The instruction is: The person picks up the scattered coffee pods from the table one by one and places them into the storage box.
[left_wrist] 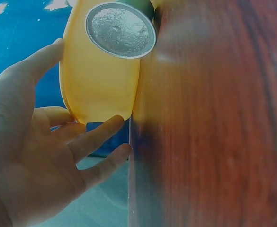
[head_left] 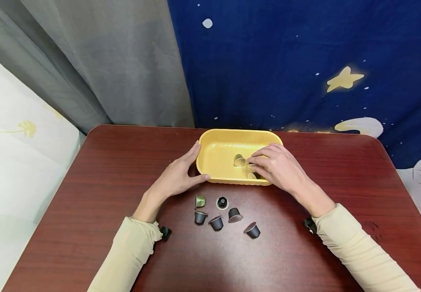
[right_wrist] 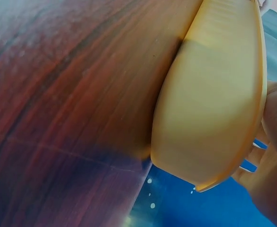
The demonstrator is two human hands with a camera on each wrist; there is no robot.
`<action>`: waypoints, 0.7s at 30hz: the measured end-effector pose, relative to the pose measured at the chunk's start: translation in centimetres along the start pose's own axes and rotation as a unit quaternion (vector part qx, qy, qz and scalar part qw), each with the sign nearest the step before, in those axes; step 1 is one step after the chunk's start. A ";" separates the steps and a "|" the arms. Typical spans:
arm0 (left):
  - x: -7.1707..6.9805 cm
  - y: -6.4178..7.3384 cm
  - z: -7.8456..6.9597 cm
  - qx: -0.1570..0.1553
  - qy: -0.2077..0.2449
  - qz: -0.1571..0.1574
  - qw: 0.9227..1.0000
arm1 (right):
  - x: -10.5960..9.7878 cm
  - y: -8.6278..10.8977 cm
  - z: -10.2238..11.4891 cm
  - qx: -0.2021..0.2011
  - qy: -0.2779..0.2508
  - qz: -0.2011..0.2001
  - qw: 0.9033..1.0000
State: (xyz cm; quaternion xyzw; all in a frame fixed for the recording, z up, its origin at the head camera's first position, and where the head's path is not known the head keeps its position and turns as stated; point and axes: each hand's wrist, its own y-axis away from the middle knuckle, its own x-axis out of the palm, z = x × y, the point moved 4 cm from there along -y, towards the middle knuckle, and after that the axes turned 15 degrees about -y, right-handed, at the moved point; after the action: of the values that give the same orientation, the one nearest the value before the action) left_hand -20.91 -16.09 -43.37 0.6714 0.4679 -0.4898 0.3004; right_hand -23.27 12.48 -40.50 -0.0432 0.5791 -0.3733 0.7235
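Observation:
A yellow plastic bin (head_left: 221, 156) stands on the table. My left hand (head_left: 175, 175) steadies its left end, thumb at the front rim and spread, fairly straight fingers along the end wall. In the left wrist view, the fingertips touch the bin (left_wrist: 100, 90). My right hand (head_left: 281, 167) reaches over the right end, its fingertips pinching a coffee capsule (head_left: 253, 166) low inside. Close by in the bin lie a pale-lidded capsule (head_left: 239, 160) and another capsule (head_left: 251, 176). The right wrist view shows the bin's outer wall (right_wrist: 204, 104), which hides those fingertips.
In front of the bin lie a green capsule (head_left: 199, 201), a black capsule standing upright (head_left: 222, 202) and several tipped black capsules (head_left: 216, 223). The brown wooden table (head_left: 122, 170) backs onto a grey curtain (head_left: 133, 73) and a blue starry cloth (head_left: 268, 73).

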 end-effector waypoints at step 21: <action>0.0 0.0 -0.1 -0.004 0.002 0.005 1.000 | 0.7 -0.1 -0.3 0.036 -0.011 -0.004 0.999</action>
State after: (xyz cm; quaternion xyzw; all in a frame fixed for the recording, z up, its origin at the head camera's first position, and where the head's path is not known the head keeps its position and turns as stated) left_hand -20.88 -16.00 -43.32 0.6735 0.4671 -0.4852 0.3047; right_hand -23.53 12.06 -41.12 -0.0236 0.5569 -0.3965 0.7295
